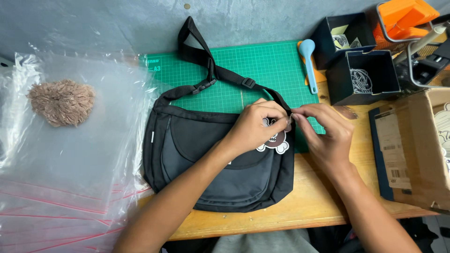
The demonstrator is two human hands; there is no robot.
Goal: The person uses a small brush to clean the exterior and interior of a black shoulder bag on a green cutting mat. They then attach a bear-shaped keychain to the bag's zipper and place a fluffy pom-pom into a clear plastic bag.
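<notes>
A black bag (pixel 206 159) is laid flat on the counter (pixel 328 197), partly over the green mat (pixel 262 65). A small metal chain (pixel 289 120) at its right strap end is pinched by both the left hand (pixel 255 126) and the right hand (pixel 328 133), fingers together on it.

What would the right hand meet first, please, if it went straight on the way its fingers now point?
The right hand points left, fingertips almost against the left hand at a small metal ring on the black bag. It would likely meet that hand's fingers first.
</notes>
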